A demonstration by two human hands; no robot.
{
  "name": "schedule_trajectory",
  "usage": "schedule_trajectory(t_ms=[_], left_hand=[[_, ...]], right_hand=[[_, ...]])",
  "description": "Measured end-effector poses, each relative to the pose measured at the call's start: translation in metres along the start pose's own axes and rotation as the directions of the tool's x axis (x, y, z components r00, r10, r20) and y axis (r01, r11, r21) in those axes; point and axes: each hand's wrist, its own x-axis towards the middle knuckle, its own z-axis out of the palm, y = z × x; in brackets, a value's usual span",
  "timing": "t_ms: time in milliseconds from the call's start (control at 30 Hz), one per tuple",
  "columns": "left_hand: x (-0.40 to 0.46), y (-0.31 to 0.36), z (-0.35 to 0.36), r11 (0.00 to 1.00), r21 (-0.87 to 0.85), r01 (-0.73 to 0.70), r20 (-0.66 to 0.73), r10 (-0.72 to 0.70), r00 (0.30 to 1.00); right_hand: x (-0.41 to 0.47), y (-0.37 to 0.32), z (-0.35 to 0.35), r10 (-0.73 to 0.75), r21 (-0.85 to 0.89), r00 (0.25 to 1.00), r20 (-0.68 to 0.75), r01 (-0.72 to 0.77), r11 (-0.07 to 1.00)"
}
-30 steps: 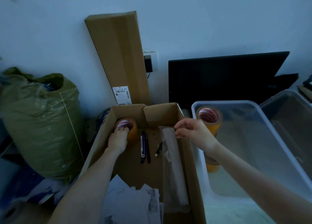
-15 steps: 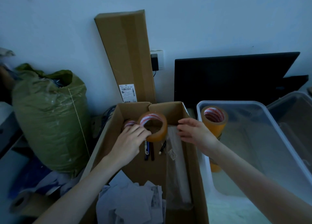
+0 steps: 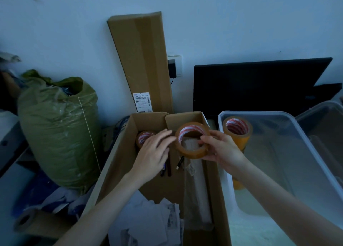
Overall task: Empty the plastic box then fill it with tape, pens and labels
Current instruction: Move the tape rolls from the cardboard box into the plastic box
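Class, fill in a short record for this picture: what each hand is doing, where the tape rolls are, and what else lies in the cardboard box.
right hand: grips a tape roll above the cardboard box
left hand: open, fingers spread, holding nothing
plastic box: holds stacked tape rolls at its near-left corner
second roll in cardboard box: at the far end
also in cardboard box: pens, papers

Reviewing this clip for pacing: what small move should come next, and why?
Probably carry the tape roll rightward and set it in the plastic box. The right hand grips it above the cardboard box, the left hand is open beside it, and stacked tape already stands there.
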Motion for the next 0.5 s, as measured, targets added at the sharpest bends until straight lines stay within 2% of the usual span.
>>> schedule_trajectory(t_ms=[133, 267, 333, 400, 500], left_hand=[[0.004, -0.035, 0.028, 0.948, 0.029, 0.318, 0.074, -0.320, 0.945], [0.009, -0.071, 0.057, 0.849, 0.177, 0.498, 0.284, -0.529, 0.800], [0.008, -0.085, 0.067, 0.811, 0.278, 0.514, 0.403, -0.584, 0.704], [0.007, -0.092, 0.074, 0.802, 0.359, 0.478, 0.479, -0.598, 0.643], [0.005, -0.092, 0.078, 0.801, 0.430, 0.417, 0.485, -0.594, 0.642]], right_hand=[[0.002, -0.001, -0.005, -0.014, 0.033, 0.999, -0.049, 0.015, 0.999], [0.004, -0.003, -0.008, -0.012, 0.046, 0.998, -0.055, 0.015, 0.999], [0.006, -0.003, -0.010, -0.009, 0.048, 0.998, -0.060, 0.011, 0.999], [0.007, -0.003, -0.011, -0.006, 0.042, 0.998, -0.062, 0.009, 0.999], [0.008, -0.002, -0.013, -0.005, 0.037, 0.998, -0.063, 0.007, 0.999]])
